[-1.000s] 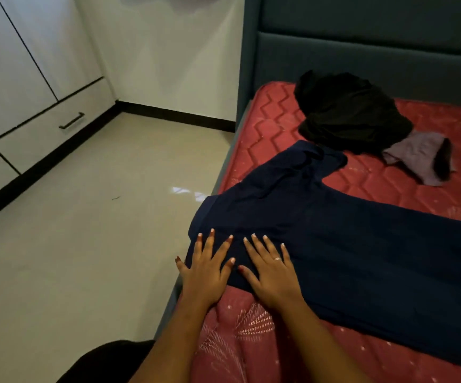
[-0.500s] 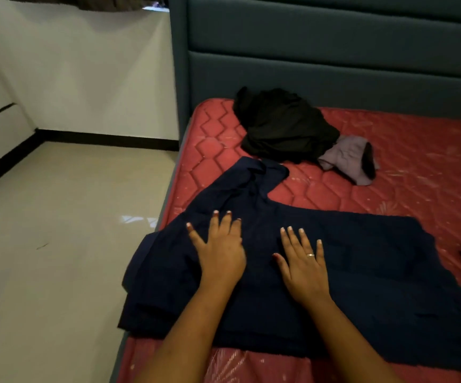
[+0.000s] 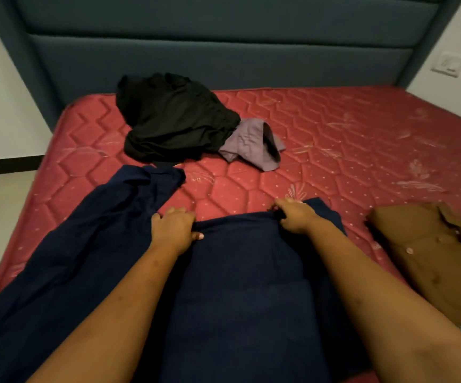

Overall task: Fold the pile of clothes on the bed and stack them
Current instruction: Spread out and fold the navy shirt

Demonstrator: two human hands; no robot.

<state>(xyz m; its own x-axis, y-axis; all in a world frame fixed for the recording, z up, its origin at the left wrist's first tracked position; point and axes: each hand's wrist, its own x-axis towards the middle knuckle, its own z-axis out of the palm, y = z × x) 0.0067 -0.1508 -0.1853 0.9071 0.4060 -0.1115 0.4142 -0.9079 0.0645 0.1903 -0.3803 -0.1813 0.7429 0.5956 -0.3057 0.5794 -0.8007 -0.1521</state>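
Broadly, the job looks less than half done. The red quilted mattress [image 3: 361, 139] of the bed carries four pieces of clothing, and only one of them appears finished.

The largest piece, a dark navy cloth garment [image 3: 237, 286], is spread over the near left part of the mattress. Its middle part is laid flat. One loose portion trails off toward the mattress's left edge, not yet brought in. I judge this to be the piece being folded, partway through.

Next in size, a crumpled black garment [image 3: 174, 120] sits in a heap toward the far left of the mattress, plainly unfolded. A brown buttoned garment [image 3: 422, 258] lies at the near right edge of the mattress as a flat, squared packet. That looks like the one finished fold and the likely base of the stack. A small mauve-grey garment [image 3: 251, 143] is bunched just beside the black heap, nearer the mattress's middle, and is also unfolded.

The left hand [image 3: 174, 229] and the right hand [image 3: 295, 217] are both curled around the navy garment's far edge. They pinch it a little apart from each other, over the mattress's near middle.

What remains is to finish the navy piece, fold the black and mauve ones, and stack them all.
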